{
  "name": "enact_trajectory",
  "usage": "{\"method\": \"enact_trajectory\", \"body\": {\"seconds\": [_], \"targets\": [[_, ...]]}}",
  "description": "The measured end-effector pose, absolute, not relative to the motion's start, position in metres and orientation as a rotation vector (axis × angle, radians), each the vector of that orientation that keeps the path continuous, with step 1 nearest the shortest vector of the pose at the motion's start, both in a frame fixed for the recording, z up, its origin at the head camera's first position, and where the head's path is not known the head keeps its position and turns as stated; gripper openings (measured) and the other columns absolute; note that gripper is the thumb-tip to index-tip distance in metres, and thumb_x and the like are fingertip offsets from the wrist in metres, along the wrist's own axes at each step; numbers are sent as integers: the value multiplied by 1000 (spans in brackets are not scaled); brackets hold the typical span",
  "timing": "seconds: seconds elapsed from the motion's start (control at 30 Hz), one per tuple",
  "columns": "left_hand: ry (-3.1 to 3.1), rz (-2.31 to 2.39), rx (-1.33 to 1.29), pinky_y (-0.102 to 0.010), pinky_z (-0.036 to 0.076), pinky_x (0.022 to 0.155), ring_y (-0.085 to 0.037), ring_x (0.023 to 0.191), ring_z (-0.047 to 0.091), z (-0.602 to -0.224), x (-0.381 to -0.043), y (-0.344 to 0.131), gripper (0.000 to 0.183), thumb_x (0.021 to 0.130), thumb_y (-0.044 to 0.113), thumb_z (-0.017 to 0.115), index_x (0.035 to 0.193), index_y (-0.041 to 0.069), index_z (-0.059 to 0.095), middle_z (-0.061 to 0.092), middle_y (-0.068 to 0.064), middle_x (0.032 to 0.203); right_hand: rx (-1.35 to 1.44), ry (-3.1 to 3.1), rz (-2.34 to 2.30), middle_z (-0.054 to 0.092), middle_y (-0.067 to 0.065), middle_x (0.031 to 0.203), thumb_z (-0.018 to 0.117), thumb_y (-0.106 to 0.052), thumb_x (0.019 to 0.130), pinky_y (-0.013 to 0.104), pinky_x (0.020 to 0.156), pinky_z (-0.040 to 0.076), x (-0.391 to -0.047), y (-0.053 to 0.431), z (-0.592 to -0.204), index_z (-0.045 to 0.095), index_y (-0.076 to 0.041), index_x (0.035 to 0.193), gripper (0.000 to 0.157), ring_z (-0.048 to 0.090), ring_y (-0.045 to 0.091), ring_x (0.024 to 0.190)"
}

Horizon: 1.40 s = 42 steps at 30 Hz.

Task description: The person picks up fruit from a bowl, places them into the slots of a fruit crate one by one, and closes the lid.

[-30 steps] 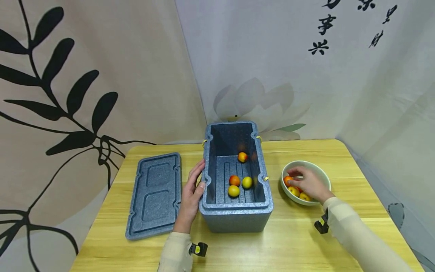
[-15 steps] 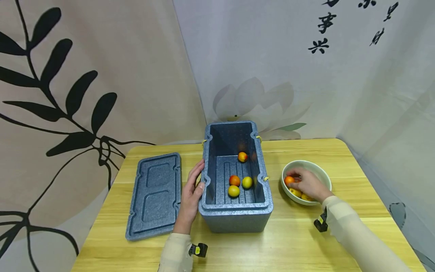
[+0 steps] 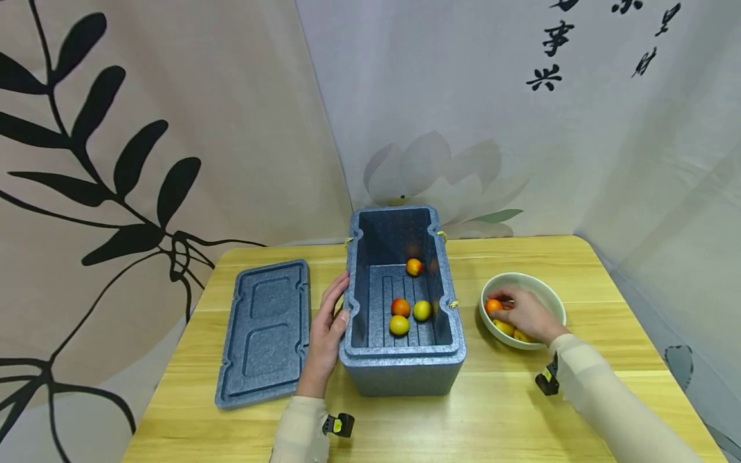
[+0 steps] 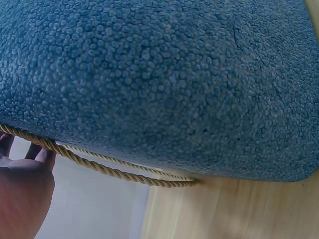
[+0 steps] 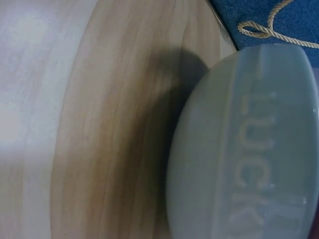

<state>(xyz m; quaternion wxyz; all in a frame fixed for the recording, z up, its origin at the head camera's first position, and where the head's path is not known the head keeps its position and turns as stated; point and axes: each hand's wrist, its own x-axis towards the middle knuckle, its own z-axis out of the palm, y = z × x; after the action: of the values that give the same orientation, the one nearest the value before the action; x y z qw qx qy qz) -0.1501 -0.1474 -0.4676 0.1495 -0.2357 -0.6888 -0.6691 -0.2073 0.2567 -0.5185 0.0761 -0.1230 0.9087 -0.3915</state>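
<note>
A grey-blue foam box (image 3: 402, 373) stands uncovered, with several small yellow, orange and red fruits (image 3: 399, 325) on its floor. My left hand (image 3: 325, 334) rests against the box's left side, fingers extended along the wall near the rim. In the left wrist view, that hand (image 4: 25, 184) lies by a twisted rope (image 4: 114, 172) at the box's side. My right hand (image 3: 528, 315) reaches into a pale green bowl (image 3: 550, 292), its thumb and fingers around a small orange fruit (image 3: 493, 305). Yellow fruits (image 3: 503, 328) lie under it, partly hidden by the hand.
The box's lid (image 3: 263, 334) lies flat on the wooden table (image 3: 498, 411) left of the box. A printed cloth (image 3: 243, 128) hangs behind the table. In the right wrist view, the bowl (image 5: 244, 149) shows raised lettering, with a rope loop (image 5: 256, 29) beyond.
My right hand has sunk slightly deeper into the bowl, and its fingers have closed about the orange fruit. The left hand and the box have stayed put.
</note>
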Motion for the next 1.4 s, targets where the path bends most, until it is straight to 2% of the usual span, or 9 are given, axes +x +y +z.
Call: {"method": "enact_trajectory", "body": {"seconds": [0.23,0.47,0.67,0.97,1.1,1.2,1.3,1.4], "targets": [[-1970,-1941,-675,-40,26,113,-31,142,27,-467,-150,-147,51,96,4,43,147,0,42,34,-14,154,-321,2721,-1226,61,24,120,70,-15,91,53,94,46,-207,258,-517,60,8,123,40,57,45,113],[-1980,-1917,-677,-59,22,110,-31,142,27,-468,-150,-148,52,95,3,41,147,-1,41,34,-14,154,-298,2790,-1237,59,22,123,68,-10,91,53,92,47,-206,259,-513,61,3,125,37,58,41,112],[-1978,-1940,-663,-54,22,112,-29,142,27,-469,-150,-148,51,97,6,43,147,1,42,34,-12,154,-295,2816,-1331,60,19,124,68,-10,92,53,90,49,-207,258,-508,63,0,124,33,59,41,111],[-1977,-1924,-682,-43,24,113,-33,142,26,-469,-148,-149,52,94,0,42,147,-2,41,33,-16,154,-213,2797,-1438,58,14,126,68,-25,94,48,90,49,-206,256,-495,59,-3,130,43,61,38,111],[-1973,-1925,-684,-40,24,113,-33,142,26,-469,-149,-150,53,94,-1,42,146,-4,40,33,-18,154,-216,2820,-1475,58,11,125,68,-28,94,50,94,47,-207,254,-485,60,-4,129,44,58,35,113],[-1968,-1935,-678,-42,25,113,-31,142,27,-469,-150,-150,52,94,0,43,147,-2,41,34,-16,154,-215,2857,-1474,59,11,126,68,-31,93,52,91,45,-209,252,-477,61,-4,129,45,55,36,114],[-1974,-1929,-685,-50,24,112,-31,142,27,-469,-152,-150,52,95,1,42,147,-1,42,34,-14,154,-198,2881,-1463,58,12,127,68,-32,93,53,92,43,-211,251,-471,61,-4,129,46,52,36,116],[-1993,-1914,-683,-53,24,112,-30,142,27,-470,-152,-150,52,96,2,42,147,-1,41,34,-13,154,-186,2872,-1488,57,13,127,68,-31,93,48,96,46,-211,250,-465,60,-3,130,46,55,34,115]]}}
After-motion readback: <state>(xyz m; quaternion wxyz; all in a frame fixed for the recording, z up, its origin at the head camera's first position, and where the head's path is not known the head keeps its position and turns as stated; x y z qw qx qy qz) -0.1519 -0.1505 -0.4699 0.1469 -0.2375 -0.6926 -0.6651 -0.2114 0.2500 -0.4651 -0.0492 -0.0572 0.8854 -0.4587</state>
